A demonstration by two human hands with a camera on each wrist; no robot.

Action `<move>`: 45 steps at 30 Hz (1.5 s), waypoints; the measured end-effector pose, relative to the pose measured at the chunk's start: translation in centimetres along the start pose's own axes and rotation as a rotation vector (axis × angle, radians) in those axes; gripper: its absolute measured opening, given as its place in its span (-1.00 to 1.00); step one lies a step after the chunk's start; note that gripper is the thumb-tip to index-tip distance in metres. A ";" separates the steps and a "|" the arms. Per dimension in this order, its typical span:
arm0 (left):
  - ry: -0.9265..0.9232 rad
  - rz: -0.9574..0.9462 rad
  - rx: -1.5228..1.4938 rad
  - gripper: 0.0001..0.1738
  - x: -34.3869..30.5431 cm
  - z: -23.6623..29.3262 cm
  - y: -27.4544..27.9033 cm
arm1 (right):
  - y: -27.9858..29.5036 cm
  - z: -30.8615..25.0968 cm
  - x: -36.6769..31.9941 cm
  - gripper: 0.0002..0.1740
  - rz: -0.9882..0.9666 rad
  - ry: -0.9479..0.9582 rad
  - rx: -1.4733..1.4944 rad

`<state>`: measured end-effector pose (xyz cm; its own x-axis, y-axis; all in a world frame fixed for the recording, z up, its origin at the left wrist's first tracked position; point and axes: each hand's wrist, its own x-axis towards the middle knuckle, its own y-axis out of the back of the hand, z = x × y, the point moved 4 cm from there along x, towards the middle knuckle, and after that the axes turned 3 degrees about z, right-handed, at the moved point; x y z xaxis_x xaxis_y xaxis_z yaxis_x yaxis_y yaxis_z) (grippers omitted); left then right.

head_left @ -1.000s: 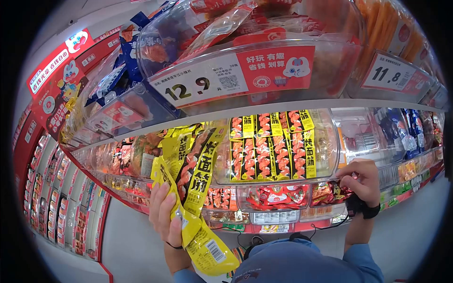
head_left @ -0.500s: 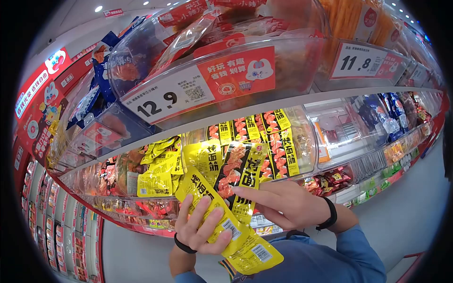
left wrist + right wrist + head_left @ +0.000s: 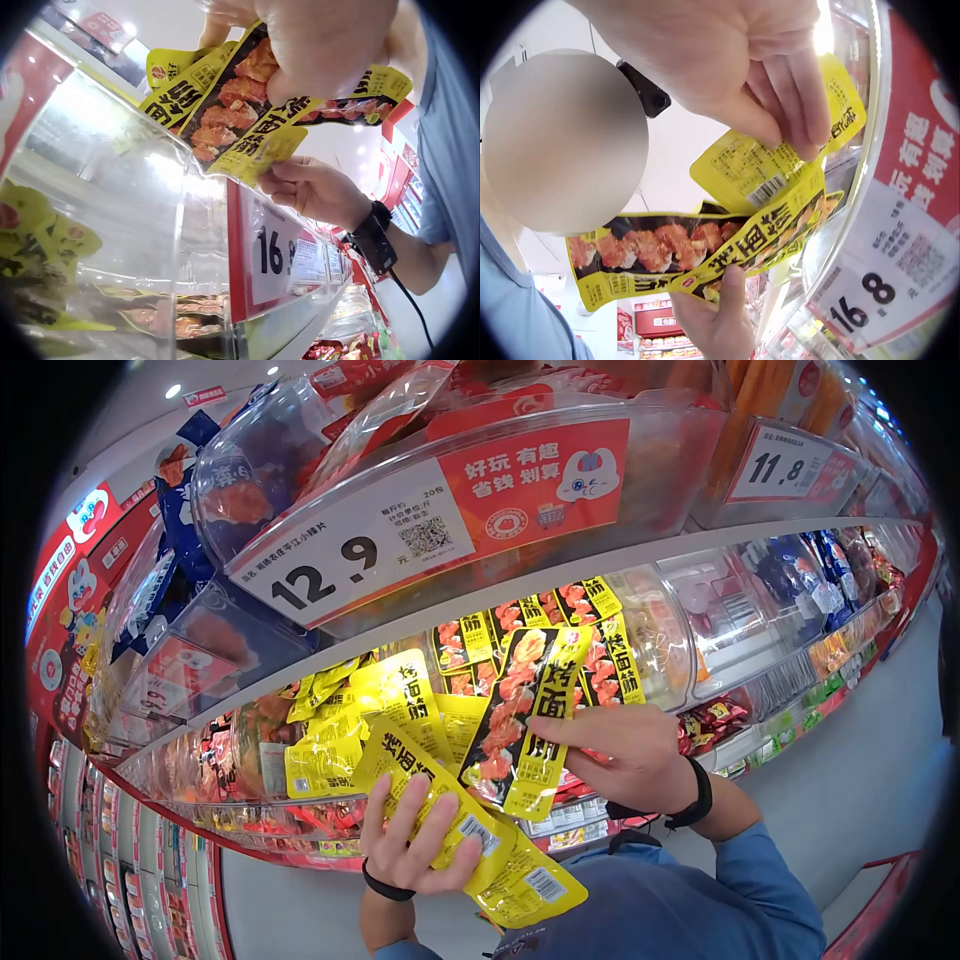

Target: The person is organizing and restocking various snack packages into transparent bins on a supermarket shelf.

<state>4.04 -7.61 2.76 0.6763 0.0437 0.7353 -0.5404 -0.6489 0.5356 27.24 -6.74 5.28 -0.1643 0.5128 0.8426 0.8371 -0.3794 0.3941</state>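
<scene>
My left hand (image 3: 420, 835) holds several yellow-and-black snack packets (image 3: 505, 855) in a loose fan, their yellow barcode backs upward in the head view. My right hand (image 3: 625, 755) pinches the right edge of one packet (image 3: 515, 715), printed with a red-orange skewer, between thumb and fingers. That packet's lower end overlaps the ones in my left hand. In the left wrist view, the right-hand fingers (image 3: 289, 180) grip a packet's lower corner. The right wrist view shows the left thumb (image 3: 733, 292) lying over the packets' printed side.
Behind the hands, a clear bin (image 3: 665, 630) holds more such packets, with loose yellow ones (image 3: 330, 745) on its left. A shelf edge (image 3: 620, 565) and a bin tagged 12.9 (image 3: 350, 565) overhang the hands. Dark red packets (image 3: 715, 720) lie at right.
My right hand has come left from the lower right bins to the packets and taken hold of one. That packet has shifted right, partly apart from the others in my left hand.
</scene>
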 end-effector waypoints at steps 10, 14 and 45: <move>0.160 0.272 0.133 -0.65 -6.1 -5.2 -0.2 | 1.5 3.1 1.0 -0.78 -0.035 -0.672 0.113; 0.226 0.282 0.080 -0.64 -6.5 -6.7 -0.8 | 0.0 4.5 3.0 -0.84 -0.014 -0.729 0.024; 0.586 0.623 -0.424 -0.62 -11.1 -8.5 -0.9 | -3.3 5.4 7.4 -0.62 -0.517 -0.419 -0.527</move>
<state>-7.25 -1.02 -2.35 -0.0908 0.2312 0.9687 -0.9331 -0.3596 -0.0016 26.05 2.53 8.24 -0.1655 0.9239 0.3449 0.3401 -0.2748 0.8993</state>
